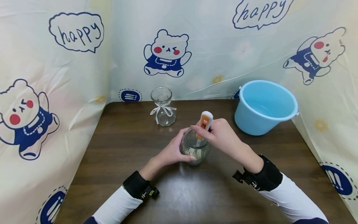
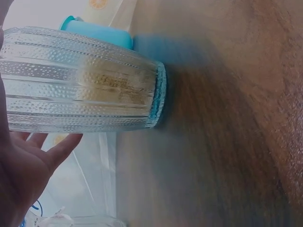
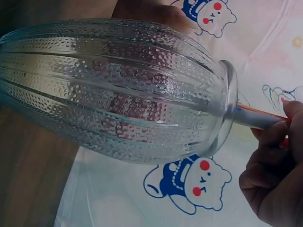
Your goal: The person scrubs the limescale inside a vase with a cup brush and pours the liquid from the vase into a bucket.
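Observation:
A ribbed, dotted glass vase [image 1: 199, 154] stands near the middle of the table, and in the left wrist view its base touches the wood. My left hand [image 1: 176, 150] grips its left side, thumb in front and fingers behind. The orange-and-white handle of a bottle brush [image 1: 205, 119] slopes out of the vase's mouth. My right hand [image 1: 222, 133] holds that handle just above the rim. Through the glass, a blurred beige brush head [image 2: 116, 87] shows near the bottom. In the right wrist view the pale shaft [image 3: 255, 117] passes through the vase's neck.
Behind, a smaller glass vase [image 1: 165, 116] with a white ribbon bow stands near the table's back edge. A light blue bucket [image 1: 251, 121] stands at the back right. Printed cloth [image 1: 207, 46] hangs around the back and sides of the dark wooden table [image 1: 117, 149].

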